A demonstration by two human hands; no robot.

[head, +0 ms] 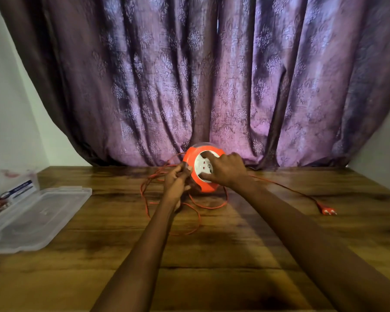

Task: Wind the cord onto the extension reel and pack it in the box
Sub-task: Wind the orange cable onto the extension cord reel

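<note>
Reel: your round orange plastic extension reel with the white socket face (202,170) stands on edge on the brown wood-grain table (234,255), near its far side, just in front of the curtain, its white face turned toward you
Right hand: your right hand (225,170) lies over the white face, fingers spread and curled onto it, the thumb low at the rim and a fingertip near the top edge, so it grips the reel
Left hand: your left hand (178,181) is at the reel's left rim, fingers curled and pinching the thin orange cord (196,212) just beside the orange housing
Cord: most of it lies unwound in loose loops on the table under and in front of your left hand; one strand runs off to the right across the wood
Plug: the orange plug (329,211) at the strand's end lies flat on the table, well apart from the reel, on the right
Box: the clear plastic box (11,188) sits at the table's left edge, printed packaging inside; its clear plastic lid (38,219) lies flat just beside it
Backdrop: a purple patterned curtain (212,75) hangs behind the table
</note>
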